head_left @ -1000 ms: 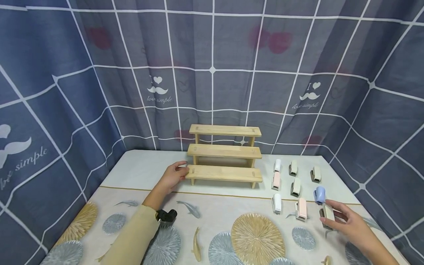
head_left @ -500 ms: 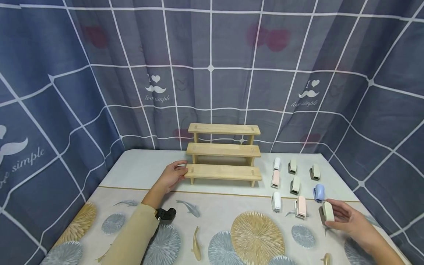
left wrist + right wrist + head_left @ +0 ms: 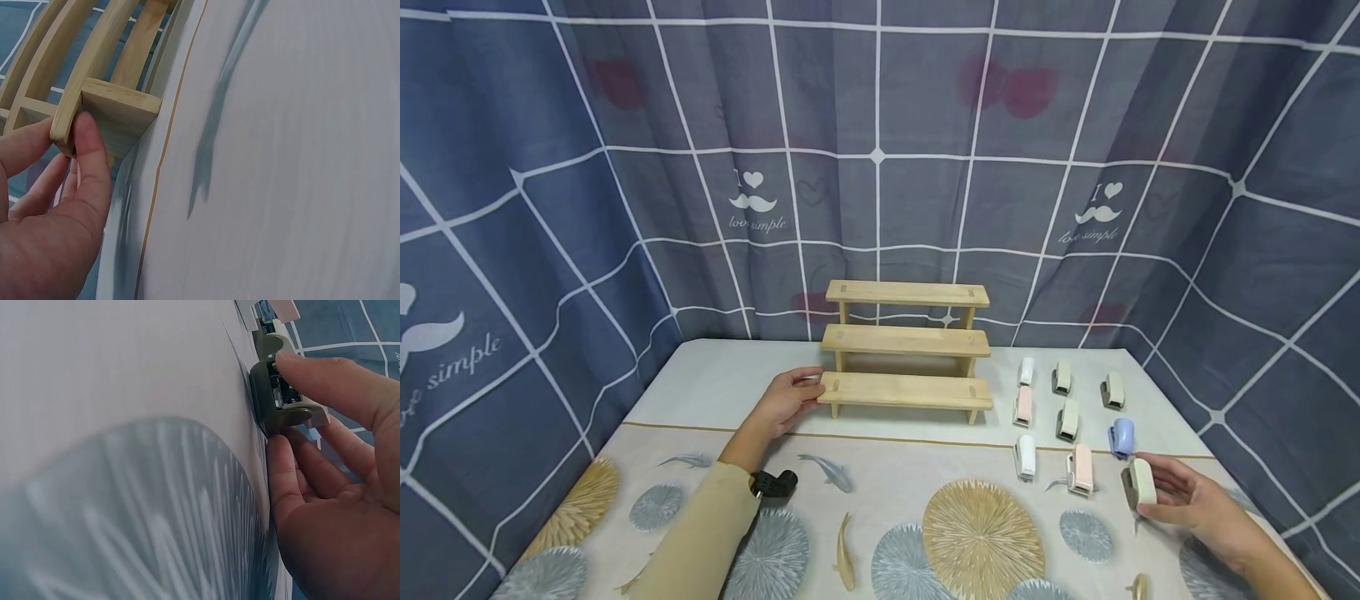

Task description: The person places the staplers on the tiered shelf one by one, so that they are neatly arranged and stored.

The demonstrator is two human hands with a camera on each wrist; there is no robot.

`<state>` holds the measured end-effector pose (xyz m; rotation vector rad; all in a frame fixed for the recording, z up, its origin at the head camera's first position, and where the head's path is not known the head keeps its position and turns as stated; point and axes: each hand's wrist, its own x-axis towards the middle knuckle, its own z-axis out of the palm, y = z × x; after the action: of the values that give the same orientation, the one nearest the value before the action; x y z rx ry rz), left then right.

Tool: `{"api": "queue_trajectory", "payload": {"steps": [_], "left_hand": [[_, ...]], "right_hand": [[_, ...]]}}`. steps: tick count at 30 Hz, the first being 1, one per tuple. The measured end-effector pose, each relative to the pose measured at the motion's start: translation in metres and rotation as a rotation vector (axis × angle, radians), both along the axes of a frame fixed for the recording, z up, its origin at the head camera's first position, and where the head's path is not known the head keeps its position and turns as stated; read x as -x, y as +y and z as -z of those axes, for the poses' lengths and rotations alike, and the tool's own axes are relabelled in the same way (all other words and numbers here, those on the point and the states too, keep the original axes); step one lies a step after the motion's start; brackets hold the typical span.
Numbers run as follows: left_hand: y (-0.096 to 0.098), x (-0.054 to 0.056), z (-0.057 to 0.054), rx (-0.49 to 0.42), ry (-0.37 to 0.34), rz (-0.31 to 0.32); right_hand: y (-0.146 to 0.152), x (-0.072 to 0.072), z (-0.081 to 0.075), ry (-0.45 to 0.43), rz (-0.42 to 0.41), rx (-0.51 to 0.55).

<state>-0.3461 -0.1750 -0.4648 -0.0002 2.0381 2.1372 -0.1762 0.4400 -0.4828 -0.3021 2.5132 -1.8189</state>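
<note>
A three-step wooden display stand (image 3: pixel 907 337) stands at the back of the table. My left hand (image 3: pixel 787 402) pinches the left end of its lowest board (image 3: pixel 97 62), thumb below and forefinger above. At the right, my right hand (image 3: pixel 1198 508) holds a small pale green hole punch (image 3: pixel 1141 483) between thumb and fingers, low over the patterned cloth. In the right wrist view the punch's grey-green base (image 3: pixel 262 394) and metal inner parts show, with the thumb across one end. A blue punch (image 3: pixel 1122 437) lies just behind my right fingers.
Several more small punches stand between the stand and my right hand, among them a pink punch (image 3: pixel 1081 469) and a white punch (image 3: pixel 1026 457). A dark checked curtain (image 3: pixel 880 200) surrounds the table's back and sides. Fish and round motifs are printed on the tablecloth (image 3: pixel 775 475).
My right thumb has shifted a little to the right on the pale green punch, so more of its top shows. The left hand keeps its hold on the stand.
</note>
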Motion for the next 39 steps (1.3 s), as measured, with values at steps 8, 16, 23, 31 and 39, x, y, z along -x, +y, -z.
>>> {"api": "queue_trajectory", "payload": {"steps": [8,16,23,31,39], "left_hand": [[-0.002,-0.002,0.001,-0.041,0.015,0.02],[-0.001,-0.001,-0.001,-0.034,-0.007,0.013],[0.0,0.0,-0.001,-0.041,-0.011,0.013],[-0.001,0.001,0.001,-0.034,0.0,0.022],[-0.001,0.004,0.003,-0.036,-0.008,0.011]], "right_hand": [[0.001,0.0,0.001,-0.006,0.011,-0.016],[0.0,0.001,0.003,0.016,0.012,0.01],[-0.006,-0.001,0.0,0.013,0.124,-0.179],[-0.012,-0.005,-0.006,0.006,0.218,-0.271],[-0.026,-0.008,-0.014,0.037,0.217,-0.081]]}}
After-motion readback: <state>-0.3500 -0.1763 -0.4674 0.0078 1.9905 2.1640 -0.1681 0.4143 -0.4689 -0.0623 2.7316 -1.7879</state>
